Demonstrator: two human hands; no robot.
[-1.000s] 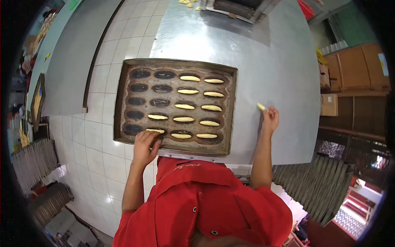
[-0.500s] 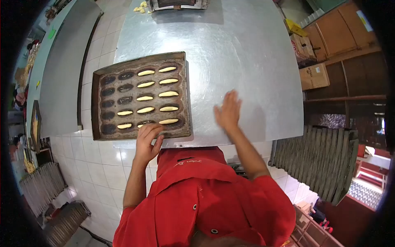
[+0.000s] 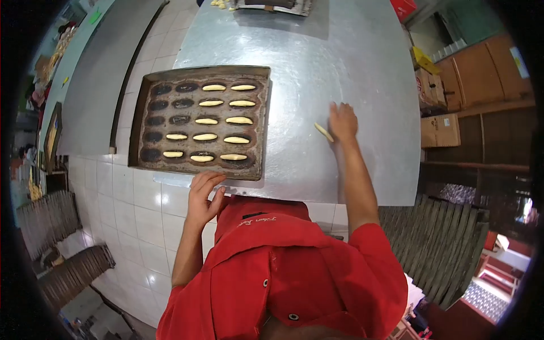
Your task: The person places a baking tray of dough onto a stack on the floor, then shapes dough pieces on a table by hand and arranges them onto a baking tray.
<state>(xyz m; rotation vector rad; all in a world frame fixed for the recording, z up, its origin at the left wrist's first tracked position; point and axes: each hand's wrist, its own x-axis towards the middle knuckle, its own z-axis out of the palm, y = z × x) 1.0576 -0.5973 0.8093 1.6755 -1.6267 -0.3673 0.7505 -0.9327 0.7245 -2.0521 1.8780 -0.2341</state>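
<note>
My right hand (image 3: 344,122) is open above the metal table (image 3: 306,73), right of the tray, its fingers stretched out. Just left of it lies a slim, pale dough roll (image 3: 324,132), slanting on the metal. At the near edge of a dark baking tray (image 3: 262,127) is my left hand (image 3: 204,194), fingers bent and thumb held apart; nothing shows in it. Whether its fingertips touch the tray rim, I cannot tell. Several short dough rolls (image 3: 236,140) lie in rows in the tray, filling the right and middle columns. The left part shows dark oval marks.
A second tray or box (image 3: 272,5) stands at the table's far end, with small dough pieces (image 3: 221,4) beside it. A grey bench (image 3: 107,79) runs along the left. Stacked dark trays (image 3: 433,243) stand at the lower right, and a cardboard box (image 3: 440,131) sits on the right.
A dough roll now shows on the table by my right hand, which has moved right and away from me. My left hand is off the front row of rolls, at the tray's near edge.
</note>
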